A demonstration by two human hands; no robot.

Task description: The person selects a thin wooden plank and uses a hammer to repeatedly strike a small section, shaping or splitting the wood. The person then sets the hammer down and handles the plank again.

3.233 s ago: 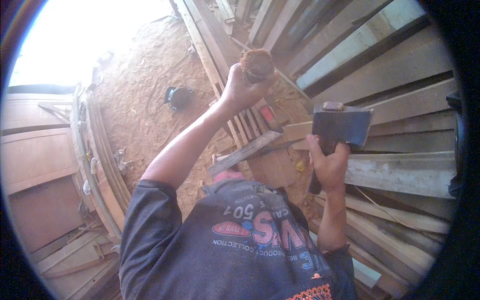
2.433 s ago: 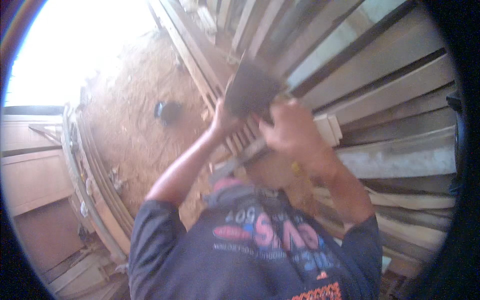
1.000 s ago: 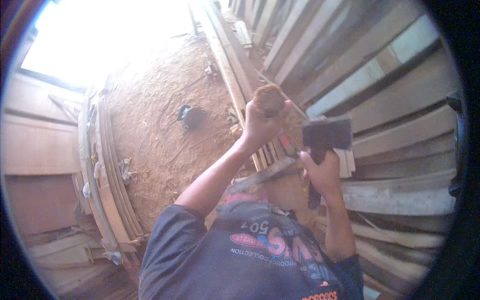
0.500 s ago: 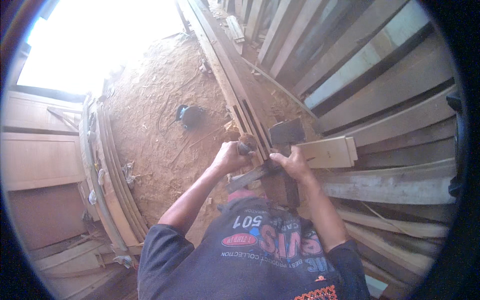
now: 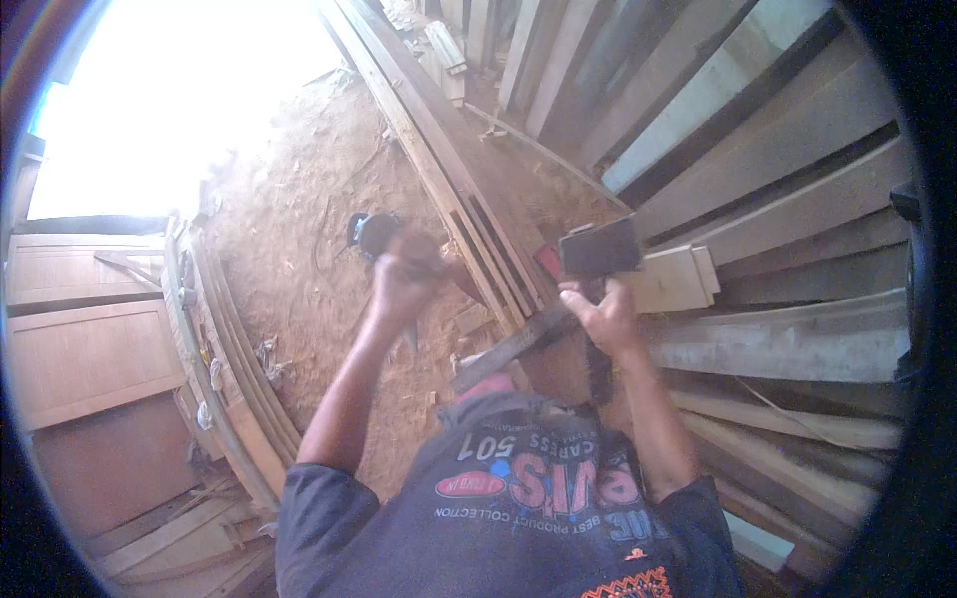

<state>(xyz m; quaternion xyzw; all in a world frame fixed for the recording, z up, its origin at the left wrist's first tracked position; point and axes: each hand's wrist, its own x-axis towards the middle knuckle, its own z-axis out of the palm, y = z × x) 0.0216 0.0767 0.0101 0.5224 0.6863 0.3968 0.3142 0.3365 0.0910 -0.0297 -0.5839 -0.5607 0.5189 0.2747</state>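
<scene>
One chisel-like tool [image 5: 417, 247], a bit blurry, is in the left hand [image 5: 393, 291], with the fingers wrapped around it. It is just left of the long wood beams [image 5: 444, 149], over the brown, dusty ground [image 5: 289, 224]. The right hand [image 5: 610, 319] has its fingers curled around a big dark hammer [image 5: 600, 248]. Its block head is to the right of the beams, near a pale board [image 5: 670, 281]. Pink, white and blue letters [image 5: 543, 488] and a pink oval badge [image 5: 471, 484] show upside down on the dark shirt [image 5: 419, 543].
</scene>
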